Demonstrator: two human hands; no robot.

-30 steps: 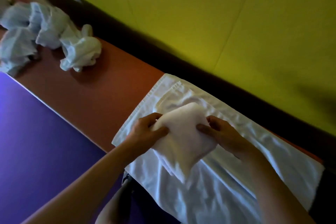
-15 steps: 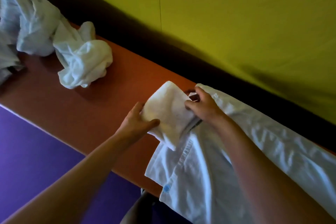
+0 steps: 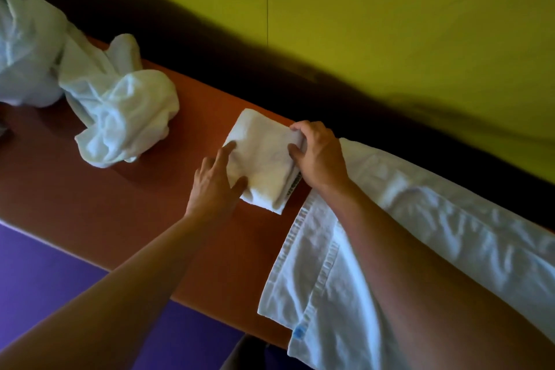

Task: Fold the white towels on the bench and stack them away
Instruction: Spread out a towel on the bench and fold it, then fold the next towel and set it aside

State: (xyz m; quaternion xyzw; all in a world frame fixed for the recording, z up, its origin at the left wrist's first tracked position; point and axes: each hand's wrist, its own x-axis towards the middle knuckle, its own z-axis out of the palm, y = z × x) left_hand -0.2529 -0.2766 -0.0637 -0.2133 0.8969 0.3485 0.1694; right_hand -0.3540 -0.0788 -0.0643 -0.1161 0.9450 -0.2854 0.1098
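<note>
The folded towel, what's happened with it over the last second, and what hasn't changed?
The folded towel was carried left, off the spread sheet, and set down on the bare bench. The left hand eased its pinch and now rests straight fingers on it; the right hand still grips its right edge. The crumpled towels and the sheet stayed put.
</note>
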